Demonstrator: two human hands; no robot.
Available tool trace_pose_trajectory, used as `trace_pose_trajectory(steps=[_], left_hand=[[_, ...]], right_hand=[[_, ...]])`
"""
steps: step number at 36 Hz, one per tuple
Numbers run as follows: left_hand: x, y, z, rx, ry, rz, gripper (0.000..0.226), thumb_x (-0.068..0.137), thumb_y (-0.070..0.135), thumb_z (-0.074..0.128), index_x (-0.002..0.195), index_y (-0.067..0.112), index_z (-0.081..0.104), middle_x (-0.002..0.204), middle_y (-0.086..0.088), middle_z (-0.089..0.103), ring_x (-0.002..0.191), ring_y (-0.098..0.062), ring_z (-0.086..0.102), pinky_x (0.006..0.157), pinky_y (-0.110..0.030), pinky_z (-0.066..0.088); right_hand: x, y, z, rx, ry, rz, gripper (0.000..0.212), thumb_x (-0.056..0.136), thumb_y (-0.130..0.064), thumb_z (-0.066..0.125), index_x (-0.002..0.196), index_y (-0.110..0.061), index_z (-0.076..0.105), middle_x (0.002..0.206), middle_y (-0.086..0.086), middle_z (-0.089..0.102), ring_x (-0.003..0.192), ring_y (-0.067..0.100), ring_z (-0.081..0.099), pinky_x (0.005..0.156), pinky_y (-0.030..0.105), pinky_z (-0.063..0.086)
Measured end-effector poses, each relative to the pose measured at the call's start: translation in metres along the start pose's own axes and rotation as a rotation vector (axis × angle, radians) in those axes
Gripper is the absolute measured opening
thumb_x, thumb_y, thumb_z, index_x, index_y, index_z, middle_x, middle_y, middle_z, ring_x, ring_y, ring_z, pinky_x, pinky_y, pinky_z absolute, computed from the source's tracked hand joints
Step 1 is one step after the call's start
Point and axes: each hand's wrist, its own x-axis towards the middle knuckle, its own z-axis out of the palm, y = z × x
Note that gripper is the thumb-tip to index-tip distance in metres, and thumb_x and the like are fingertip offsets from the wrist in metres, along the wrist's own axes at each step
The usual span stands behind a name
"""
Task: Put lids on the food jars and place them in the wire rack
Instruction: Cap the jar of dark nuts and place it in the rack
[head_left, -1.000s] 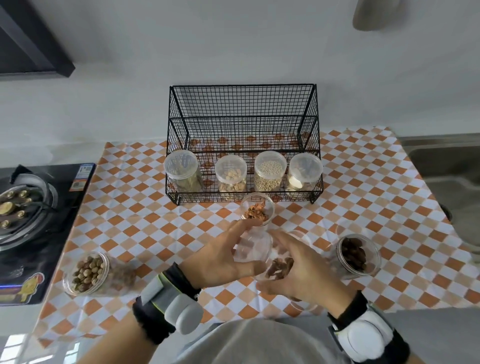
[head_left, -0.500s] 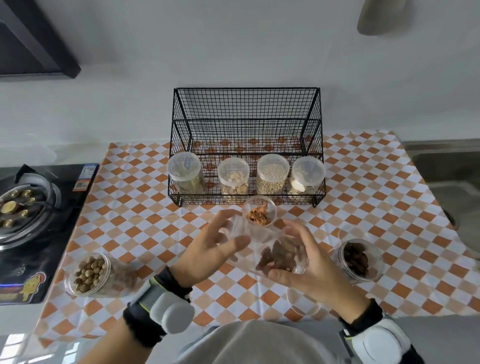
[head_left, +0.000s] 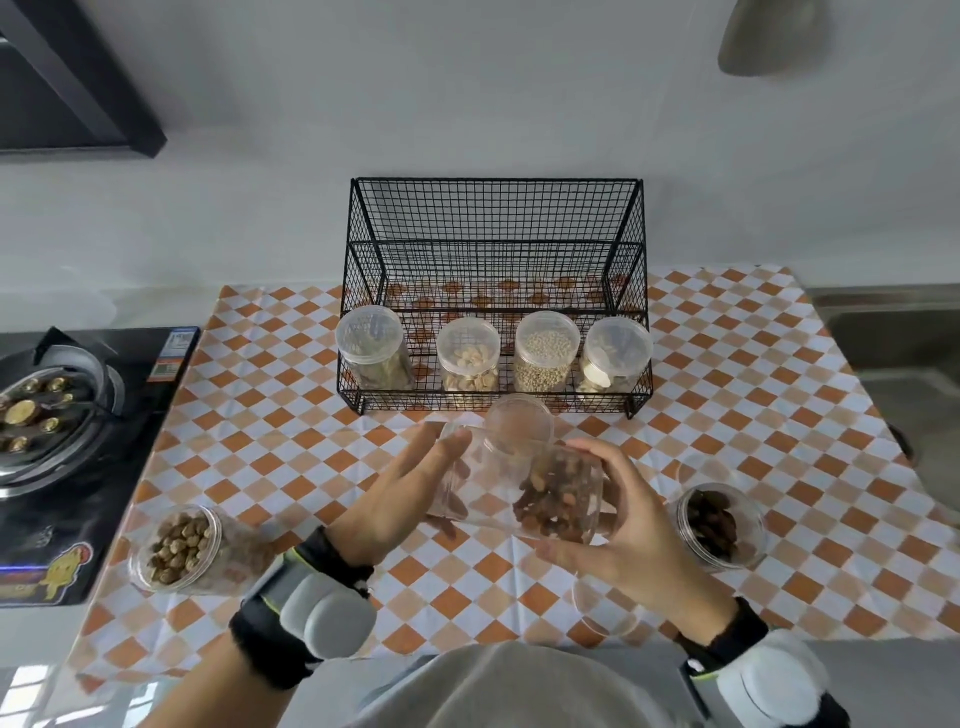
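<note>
**On the checkered tabletop, front of the rack: lid going onto the held jar**

Over the tabletop (head_left: 779, 364), the right hand (head_left: 621, 525) grips a clear jar (head_left: 540, 493), tipped on its side above the cloth, brown dried pieces pooled at the right end. The left hand (head_left: 402, 491) has straight fingers pressed against the jar's left end, where a clear lid seems to sit; whether it is seated, cannot tell.

Risks: jar is tilted, so if the lid is not snapped on, contents could spill when the left hand lets go. Clear plastic, slippery, one-hand grip only.

Around: wire rack (head_left: 493, 249) just behind, with four lidded jars in its front row. Another jar (head_left: 519, 423) stands between the hands and the rack, directly in the path, so the held jar needs to go over or around it. Front row looks full; the back space seems free. Open jar of dark pieces (head_left: 719, 525) at right, open jar of round nuts (head_left: 179, 543) at left, both still lidless. A loose lid (head_left: 605, 610) lies near the front edge. Stove (head_left: 62, 415) far left.
</note>
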Motion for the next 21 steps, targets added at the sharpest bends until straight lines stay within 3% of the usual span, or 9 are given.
trace_pose_trajectory(steps=[2,4,7,10,12,14,17,20,21], left_hand=[[-0.003,0.002,0.002,0.060,0.018,0.064,0.034,0.099,0.060,0.050,0.124,0.038,0.057,0.106,0.021,0.059,0.077,-0.035,0.070,0.068,-0.035,0.061],[-0.005,0.003,0.000,0.107,0.014,0.122,0.036,0.082,0.074,0.051,0.115,0.061,0.043,0.111,0.006,0.066,0.081,-0.037,0.068,0.063,-0.035,0.059],[-0.008,0.004,0.001,0.185,0.020,0.242,0.048,0.074,0.076,0.045,0.119,0.060,0.043,0.109,0.005,0.068,0.089,-0.024,0.066,0.067,-0.028,0.057],[-0.006,0.002,-0.001,0.203,0.029,0.268,0.059,0.080,0.072,0.049,0.133,0.044,0.049,0.101,0.002,0.070,0.082,-0.033,0.066,0.071,-0.044,0.058],[-0.005,-0.001,-0.002,0.196,0.052,0.250,0.062,0.079,0.073,0.050,0.132,0.041,0.051,0.097,0.000,0.069,0.074,-0.036,0.065,0.063,-0.044,0.057],[-0.003,-0.002,-0.002,0.164,0.070,0.231,0.053,0.078,0.073,0.051,0.124,0.047,0.051,0.105,-0.006,0.068,0.064,-0.027,0.063,0.058,-0.035,0.056],[-0.003,0.000,-0.002,0.105,0.083,0.202,0.039,0.081,0.067,0.056,0.116,0.052,0.056,0.101,0.005,0.064,0.062,-0.009,0.063,0.058,-0.030,0.056],[-0.001,-0.001,-0.001,0.080,0.097,0.124,0.058,0.099,0.055,0.053,0.139,0.012,0.056,0.093,0.028,0.053,0.057,0.010,0.061,0.050,-0.012,0.050],[-0.002,-0.001,-0.001,0.073,0.083,0.125,0.057,0.100,0.054,0.053,0.141,0.016,0.055,0.097,0.027,0.057,0.057,0.009,0.062,0.049,-0.011,0.049]], right_hand=[[0.001,-0.001,-0.001,0.007,-0.004,0.041,0.087,0.061,-0.044,0.097,0.135,-0.043,0.050,0.127,-0.011,0.066,0.116,0.017,0.067,0.093,0.036,0.058],[0.002,-0.004,0.001,0.081,-0.029,0.096,0.084,0.063,-0.050,0.092,0.136,-0.035,0.052,0.126,0.000,0.069,0.115,0.020,0.069,0.096,0.040,0.058],[0.003,-0.009,0.005,0.151,-0.077,0.176,0.082,0.073,-0.071,0.074,0.138,-0.025,0.055,0.126,0.003,0.070,0.117,0.022,0.068,0.102,0.052,0.054],[0.003,-0.012,0.006,0.163,-0.148,0.313,0.081,0.078,-0.091,0.042,0.143,-0.044,0.051,0.139,-0.006,0.062,0.127,0.019,0.059,0.113,0.060,0.042],[0.001,-0.009,0.004,0.183,-0.228,0.345,0.096,0.069,-0.100,0.040,0.149,-0.048,0.041,0.145,-0.007,0.058,0.131,0.017,0.057,0.116,0.054,0.040],[0.001,-0.008,0.004,0.208,-0.239,0.255,0.101,0.064,-0.093,0.060,0.150,-0.050,0.031,0.141,-0.010,0.060,0.126,0.013,0.062,0.105,0.042,0.053],[0.000,-0.011,0.007,0.116,-0.194,0.057,0.108,0.068,-0.053,0.087,0.151,-0.056,0.018,0.139,-0.025,0.052,0.126,0.002,0.060,0.096,0.021,0.053],[0.000,-0.009,0.009,0.060,-0.045,-0.029,0.094,0.070,-0.042,0.086,0.146,-0.054,0.032,0.141,-0.023,0.049,0.127,0.005,0.058,0.096,0.025,0.055],[0.000,-0.011,0.010,0.078,-0.024,-0.025,0.091,0.068,-0.044,0.087,0.144,-0.048,0.038,0.139,-0.019,0.052,0.125,0.009,0.060,0.093,0.028,0.057]])
